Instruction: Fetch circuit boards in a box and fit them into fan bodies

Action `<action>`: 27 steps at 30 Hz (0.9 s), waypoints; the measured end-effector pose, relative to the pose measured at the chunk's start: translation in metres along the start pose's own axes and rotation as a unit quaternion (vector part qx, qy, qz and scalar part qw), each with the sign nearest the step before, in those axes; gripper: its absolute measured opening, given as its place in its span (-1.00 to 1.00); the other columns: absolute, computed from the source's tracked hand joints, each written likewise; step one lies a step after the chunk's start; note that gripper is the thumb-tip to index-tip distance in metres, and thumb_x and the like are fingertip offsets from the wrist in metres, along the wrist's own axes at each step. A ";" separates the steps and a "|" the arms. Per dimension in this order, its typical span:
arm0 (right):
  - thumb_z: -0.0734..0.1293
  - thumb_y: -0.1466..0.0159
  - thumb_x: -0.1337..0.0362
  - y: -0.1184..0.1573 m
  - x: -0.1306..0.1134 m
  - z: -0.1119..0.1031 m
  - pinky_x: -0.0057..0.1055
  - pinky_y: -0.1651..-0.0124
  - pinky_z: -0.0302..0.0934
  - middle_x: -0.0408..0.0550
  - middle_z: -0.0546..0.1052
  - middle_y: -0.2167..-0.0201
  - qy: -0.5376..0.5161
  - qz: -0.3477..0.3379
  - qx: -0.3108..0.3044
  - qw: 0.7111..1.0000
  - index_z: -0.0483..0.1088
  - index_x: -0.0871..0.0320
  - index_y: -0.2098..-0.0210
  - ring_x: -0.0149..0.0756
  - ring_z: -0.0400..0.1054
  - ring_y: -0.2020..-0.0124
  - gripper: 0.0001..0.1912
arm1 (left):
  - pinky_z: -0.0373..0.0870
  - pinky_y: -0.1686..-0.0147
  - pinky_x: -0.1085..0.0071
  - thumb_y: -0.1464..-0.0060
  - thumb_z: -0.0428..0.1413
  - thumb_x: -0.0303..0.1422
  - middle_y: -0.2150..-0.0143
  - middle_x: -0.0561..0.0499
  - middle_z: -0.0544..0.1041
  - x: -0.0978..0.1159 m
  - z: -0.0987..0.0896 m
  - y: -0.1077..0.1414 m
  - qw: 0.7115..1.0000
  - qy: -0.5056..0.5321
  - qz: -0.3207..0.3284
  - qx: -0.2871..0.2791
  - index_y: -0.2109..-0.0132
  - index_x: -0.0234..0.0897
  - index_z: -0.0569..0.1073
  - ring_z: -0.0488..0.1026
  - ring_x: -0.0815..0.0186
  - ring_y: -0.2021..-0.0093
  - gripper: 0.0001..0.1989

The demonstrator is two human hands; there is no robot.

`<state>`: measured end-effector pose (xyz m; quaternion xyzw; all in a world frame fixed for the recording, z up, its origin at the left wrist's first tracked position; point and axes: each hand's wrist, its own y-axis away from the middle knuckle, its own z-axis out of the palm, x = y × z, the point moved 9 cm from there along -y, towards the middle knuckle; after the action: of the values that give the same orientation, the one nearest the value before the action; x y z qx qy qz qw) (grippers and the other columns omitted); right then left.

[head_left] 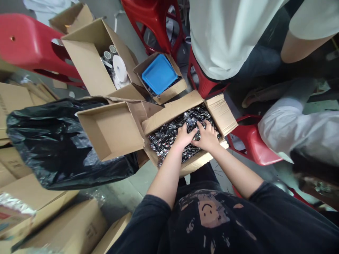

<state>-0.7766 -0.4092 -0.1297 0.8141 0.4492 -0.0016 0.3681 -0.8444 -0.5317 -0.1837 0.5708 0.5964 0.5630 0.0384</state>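
Note:
My left hand [185, 137] and my right hand [207, 135] rest side by side on a heap of small black and silver parts [169, 139], fingers spread. The heap fills an open cardboard box [172, 110], with its flaps folded outward. The parts are too small and jumbled to identify. Neither hand shows a separate piece held in it. My black sleeves and smiley-print shirt fill the bottom of the view.
Another open carton [111, 130] abuts the box on the left, beside a black plastic bag [60, 144]. Farther up are a carton with white rolls [87, 67] and a blue tray [159, 74]. Red stools [254, 141] and seated people in white [227, 35] surround me.

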 end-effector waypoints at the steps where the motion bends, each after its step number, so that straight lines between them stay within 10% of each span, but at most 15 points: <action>1: 0.42 -0.08 -0.07 0.001 0.000 0.000 0.11 -0.20 0.07 0.24 0.06 -0.33 -0.006 -0.005 -0.002 1.000 0.04 0.07 -0.36 0.22 0.10 -0.25 -0.04 | 0.33 -0.11 0.17 0.00 0.24 -0.06 -0.10 -0.22 0.50 0.000 0.001 0.001 1.000 -0.002 -0.002 -0.004 -0.14 -0.23 0.40 0.45 0.01 -0.12 -0.41; 12: 0.47 -0.03 -0.03 0.010 0.005 0.011 0.19 -0.23 0.05 0.19 -0.08 -0.41 -0.017 -0.010 -0.022 1.000 0.04 0.06 -0.36 0.26 -0.10 -0.35 0.00 | 0.16 -0.28 0.11 0.02 0.26 -0.05 -0.38 -0.32 0.10 0.001 0.013 0.013 0.997 0.019 -0.072 -0.005 -0.31 -0.23 0.18 0.20 -0.08 -0.34 -0.18; 18: 0.47 -0.04 0.03 0.013 0.008 0.010 0.17 -0.15 0.18 0.17 0.05 -0.33 -0.068 -0.015 -0.016 0.997 0.03 0.00 -0.37 0.19 0.07 -0.26 -0.02 | 0.38 -0.08 0.11 -0.10 0.18 -0.10 -0.15 -0.18 0.47 0.003 0.016 0.017 0.987 0.101 -0.110 -0.059 -0.33 -0.13 0.17 0.46 0.04 -0.12 -0.30; 27: 0.52 0.03 0.03 0.014 0.004 0.018 0.20 -0.14 0.21 0.14 -0.05 -0.36 -0.115 -0.036 -0.037 0.992 0.00 -0.06 -0.37 0.21 -0.02 -0.30 0.07 | 0.51 0.19 0.18 -0.07 0.15 -0.08 -0.16 0.01 0.50 0.001 0.014 0.026 0.949 0.220 -0.167 -0.150 -0.19 0.16 0.35 0.45 0.06 -0.10 -0.48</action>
<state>-0.7583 -0.4219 -0.1359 0.7774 0.4329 -0.0915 0.4470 -0.8184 -0.5296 -0.1696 0.3130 0.5853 0.7431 0.0854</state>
